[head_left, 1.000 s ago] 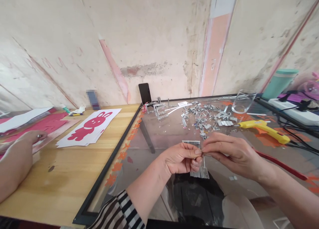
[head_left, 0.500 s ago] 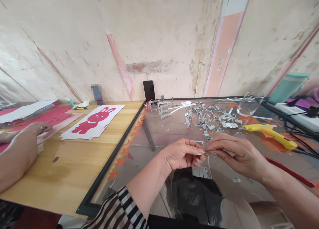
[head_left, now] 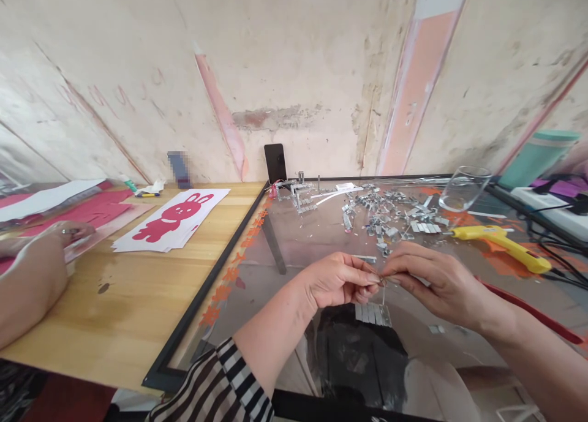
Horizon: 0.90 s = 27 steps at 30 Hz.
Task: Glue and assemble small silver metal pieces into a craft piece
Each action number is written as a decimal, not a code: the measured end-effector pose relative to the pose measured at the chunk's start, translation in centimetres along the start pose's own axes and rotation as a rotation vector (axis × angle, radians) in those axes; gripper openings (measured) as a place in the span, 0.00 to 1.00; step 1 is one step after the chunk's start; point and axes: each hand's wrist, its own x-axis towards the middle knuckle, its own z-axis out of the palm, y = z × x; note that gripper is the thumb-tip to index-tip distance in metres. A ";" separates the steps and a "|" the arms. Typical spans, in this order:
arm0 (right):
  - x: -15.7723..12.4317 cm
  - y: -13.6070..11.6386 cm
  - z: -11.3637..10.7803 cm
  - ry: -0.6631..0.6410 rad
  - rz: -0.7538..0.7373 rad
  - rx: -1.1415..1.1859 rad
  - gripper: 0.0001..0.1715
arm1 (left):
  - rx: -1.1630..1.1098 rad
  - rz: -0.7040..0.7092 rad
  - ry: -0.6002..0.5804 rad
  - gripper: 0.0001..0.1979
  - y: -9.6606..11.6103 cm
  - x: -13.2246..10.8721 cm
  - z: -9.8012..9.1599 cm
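Observation:
Over the glass tabletop [head_left: 321, 238], my left hand [head_left: 344, 279] and my right hand [head_left: 434, 284] meet, both closed in a fingertip pinch. Between the fingertips is something small and thin, too small to name and mostly hidden. A narrow pale strip [head_left: 384, 296] shows just under the fingers. Below them lies a silver ribbed piece [head_left: 373, 314], made of flat strips side by side. Another slim silver strip [head_left: 365, 258] is on the glass behind my left hand.
Silver metal scraps [head_left: 390, 211] lie heaped toward the wall. To the right are a yellow glue gun [head_left: 505, 244], a drinking glass [head_left: 463, 189], a power strip [head_left: 551, 211] and a red-handled tool [head_left: 533, 312]. Rabbit paper cutouts [head_left: 169, 220] and another person's hand [head_left: 68, 235] are left.
The camera view has shifted slightly. Both my hands keep their pinch in nearly the same spot, with only small finger movements.

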 end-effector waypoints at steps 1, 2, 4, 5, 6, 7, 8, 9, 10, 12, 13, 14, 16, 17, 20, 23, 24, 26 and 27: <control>0.0 -0.1 0.0 -0.007 0.001 -0.010 0.09 | 0.006 0.002 0.015 0.14 0.0 0.0 0.0; 0.1 -0.2 0.1 -0.014 0.005 -0.020 0.08 | 0.015 0.006 0.030 0.14 0.0 0.0 0.0; 0.2 -0.4 0.1 -0.023 0.021 -0.039 0.07 | 0.046 0.019 0.052 0.14 0.0 0.0 -0.1; 0.2 -0.5 0.2 -0.024 0.034 -0.048 0.07 | 0.070 0.026 0.060 0.14 0.0 0.0 -0.1; 0.3 -0.7 0.2 -0.025 0.047 -0.057 0.07 | 0.095 0.033 0.066 0.14 0.1 0.0 -0.2; 0.3 -0.8 0.3 -0.023 0.059 -0.066 0.07 | 0.116 0.040 0.071 0.15 0.1 0.0 -0.2; 0.4 -0.9 0.3 -0.021 0.071 -0.074 0.07 | 0.133 0.046 0.078 0.15 0.1 0.0 -0.2; 0.4 -0.9 0.3 -0.019 0.082 -0.081 0.07 | 0.147 0.051 0.085 0.14 0.2 0.0 -0.3; 0.4 -1.0 0.3 -0.016 0.092 -0.086 0.08 | 0.155 0.057 0.092 0.14 0.2 0.0 -0.3; 0.4 -0.9 0.4 -0.016 0.114 -0.091 0.08 | 0.164 0.067 0.104 0.14 0.2 0.0 -0.3; 0.4 -0.9 0.4 -0.020 0.126 -0.090 0.08 | 0.168 0.069 0.108 0.14 0.2 0.0 -0.3; 0.4 -0.9 0.3 -0.028 0.139 -0.089 0.08 | 0.174 0.070 0.110 0.15 0.2 0.0 -0.3; 0.4 -0.9 0.3 -0.045 0.165 -0.085 0.08 | 0.200 0.065 0.113 0.15 0.2 -0.1 -0.3; 0.5 -1.0 0.3 -0.053 0.182 -0.082 0.09 | 0.220 0.064 0.114 0.15 0.2 -0.1 -0.3; 0.7 -1.3 0.1 -0.070 0.252 -0.060 0.10 | 0.282 0.092 0.114 0.14 0.1 -0.1 -0.2; 0.8 -1.5 0.0 -0.098 0.346 -0.026 0.11 | 0.347 0.166 0.121 0.13 -0.1 0.0 0.0; 0.9 -1.5 0.0 -0.112 0.379 -0.018 0.11 | 0.376 0.190 0.131 0.12 -0.2 0.0 0.1; 0.9 -1.5 0.0 -0.141 0.454 -0.002 0.11 | 0.442 0.229 0.165 0.09 -0.3 0.1 0.2; 0.9 -1.4 0.1 -0.152 0.496 0.007 0.11 | 0.479 0.246 0.187 0.08 -0.4 0.2 0.3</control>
